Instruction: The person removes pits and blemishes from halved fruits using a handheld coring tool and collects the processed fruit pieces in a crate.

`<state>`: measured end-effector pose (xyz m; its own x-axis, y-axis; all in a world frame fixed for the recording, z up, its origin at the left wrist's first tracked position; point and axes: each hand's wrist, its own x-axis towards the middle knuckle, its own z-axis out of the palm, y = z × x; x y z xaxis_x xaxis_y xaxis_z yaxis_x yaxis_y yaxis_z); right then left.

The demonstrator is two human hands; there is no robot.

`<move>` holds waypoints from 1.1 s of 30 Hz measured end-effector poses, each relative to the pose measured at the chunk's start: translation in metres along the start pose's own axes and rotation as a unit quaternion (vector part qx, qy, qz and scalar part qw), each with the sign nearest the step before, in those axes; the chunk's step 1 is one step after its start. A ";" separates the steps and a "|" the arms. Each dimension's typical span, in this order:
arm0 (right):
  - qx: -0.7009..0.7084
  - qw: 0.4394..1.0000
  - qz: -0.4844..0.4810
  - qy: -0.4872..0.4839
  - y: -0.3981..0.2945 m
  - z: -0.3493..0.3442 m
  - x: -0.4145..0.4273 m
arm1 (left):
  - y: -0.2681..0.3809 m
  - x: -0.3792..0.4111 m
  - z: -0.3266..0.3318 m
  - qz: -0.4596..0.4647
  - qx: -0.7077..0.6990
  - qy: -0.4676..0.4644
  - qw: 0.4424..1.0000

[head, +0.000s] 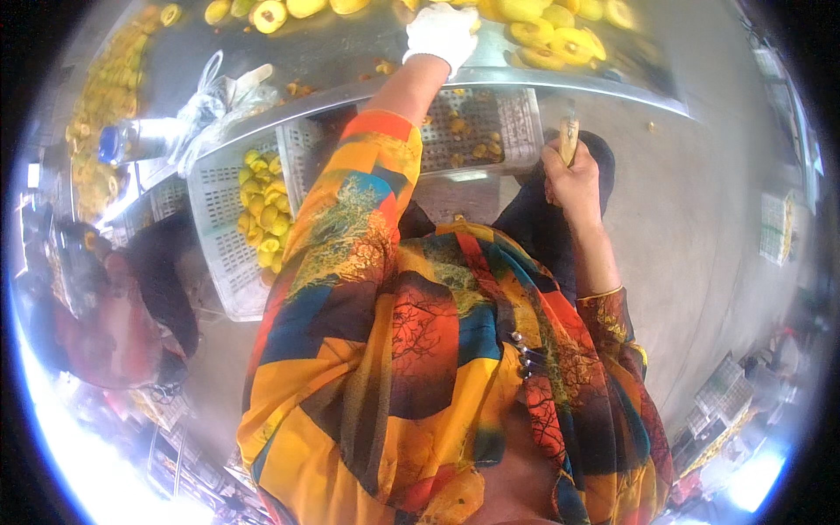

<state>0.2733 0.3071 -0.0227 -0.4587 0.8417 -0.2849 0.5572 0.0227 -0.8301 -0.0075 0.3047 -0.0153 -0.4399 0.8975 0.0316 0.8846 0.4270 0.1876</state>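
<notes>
My left hand (441, 36), in a white glove, reaches over the metal table among halved yellow fruit (554, 42) with brown hollows, likely peaches. Its fingers are partly hidden, and a bit of yellow shows at their right edge; whether it grips a piece I cannot tell. My bare right hand (574, 172) is closed around the wooden handle of a small tool (569, 134) to the right of a crate, below the table edge. The short metal tip of the tool points up and is blurred.
Under the table edge a white plastic crate (522, 128) holds brownish scraps. Another crate (226, 262) at the left contains yellow fruit halves (266, 207). A blue-capped bottle (134, 141) and a clear plastic bag (213, 108) lie on the table. A person (121, 315) sits at the far left.
</notes>
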 end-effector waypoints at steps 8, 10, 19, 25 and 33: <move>0.162 0.984 -0.065 -0.033 -0.029 0.022 0.005 | 0.025 -0.080 -0.026 0.112 -0.162 0.092 0.976; 0.281 0.951 -0.030 -0.128 -0.054 0.033 0.009 | 0.034 -0.109 -0.036 0.150 -0.176 0.101 0.968; 0.333 0.904 0.004 -0.268 -0.069 0.080 -0.007 | 0.031 -0.167 -0.019 -0.144 -0.887 0.060 0.434; -0.115 0.953 -0.274 -0.063 -0.056 0.081 -0.026 | 0.018 -0.162 0.003 -0.249 -0.841 0.144 0.459; -0.197 0.945 -0.232 -0.117 -0.062 0.080 -0.044 | 0.028 -0.165 -0.011 -0.180 -0.768 0.191 0.585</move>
<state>0.2039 0.2254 0.0029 -0.8318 0.5507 -0.0697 0.4519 0.5990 -0.6610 0.0879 0.1675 -0.0046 -0.8162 0.5653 -0.1191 -0.3285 -0.2845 0.9006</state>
